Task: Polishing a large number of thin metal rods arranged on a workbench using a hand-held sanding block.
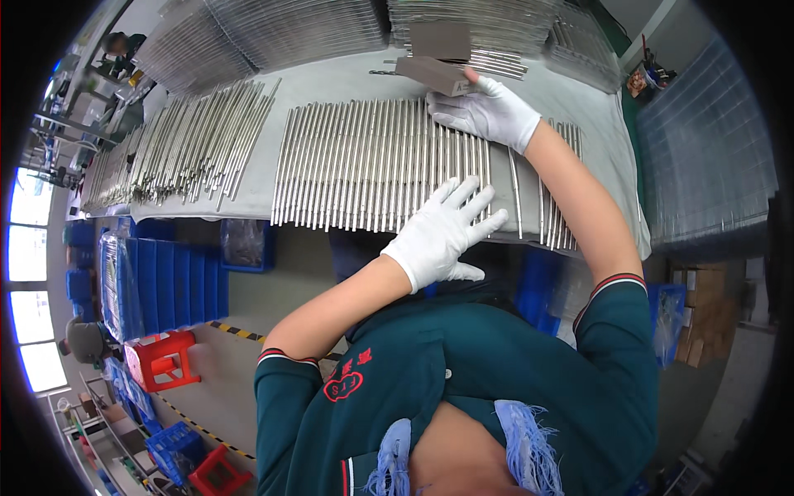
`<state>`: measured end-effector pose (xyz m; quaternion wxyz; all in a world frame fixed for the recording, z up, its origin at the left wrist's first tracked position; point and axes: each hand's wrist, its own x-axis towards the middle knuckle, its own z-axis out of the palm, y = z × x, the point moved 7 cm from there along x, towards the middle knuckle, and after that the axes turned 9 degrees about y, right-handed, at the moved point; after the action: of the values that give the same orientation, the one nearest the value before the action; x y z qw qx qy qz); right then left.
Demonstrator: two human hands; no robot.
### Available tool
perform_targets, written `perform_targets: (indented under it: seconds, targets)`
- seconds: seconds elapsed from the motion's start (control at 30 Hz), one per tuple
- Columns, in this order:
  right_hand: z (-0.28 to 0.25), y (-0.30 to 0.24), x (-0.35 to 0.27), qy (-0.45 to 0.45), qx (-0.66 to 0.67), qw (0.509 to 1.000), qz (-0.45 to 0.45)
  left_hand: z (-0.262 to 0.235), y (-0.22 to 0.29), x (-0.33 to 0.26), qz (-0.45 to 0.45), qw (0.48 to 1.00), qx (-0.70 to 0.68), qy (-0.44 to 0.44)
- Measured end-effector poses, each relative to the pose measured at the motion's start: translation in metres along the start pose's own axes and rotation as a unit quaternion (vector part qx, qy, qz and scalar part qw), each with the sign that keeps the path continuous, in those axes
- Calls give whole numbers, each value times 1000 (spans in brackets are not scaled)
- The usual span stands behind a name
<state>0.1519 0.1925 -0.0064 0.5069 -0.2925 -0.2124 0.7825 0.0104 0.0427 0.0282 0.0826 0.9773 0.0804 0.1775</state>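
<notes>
My left hand, in a white glove, lies with its fingers spread over the near ends of a row of slim silvery metal rods. My right hand, also gloved in white, is at the far end of the same row. Its thumb and fingers are closed on a grey-brown rectangular block, tilted above the rods' far ends. Part of that block's grip is hidden by the glove. Just behind it is a second brown block. A few rods lie apart under and beside my right forearm.
A dense pile of rods covers the left of the grey-white cloth. Stacked clear plastic trays line the table's back edge, with more rods before them. Blue crates and a red stool stand on the floor at left.
</notes>
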Motion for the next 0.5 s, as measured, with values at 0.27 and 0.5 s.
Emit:
perform_targets:
  seconds: [0.27,0.5]
  targets:
    - [-52,-36,-67,44,10,999,-23,25,36,46,84,993,-81,2]
    - [-62,-43,-82,44,5,998,-37,29,46,56,95,992,-86,5]
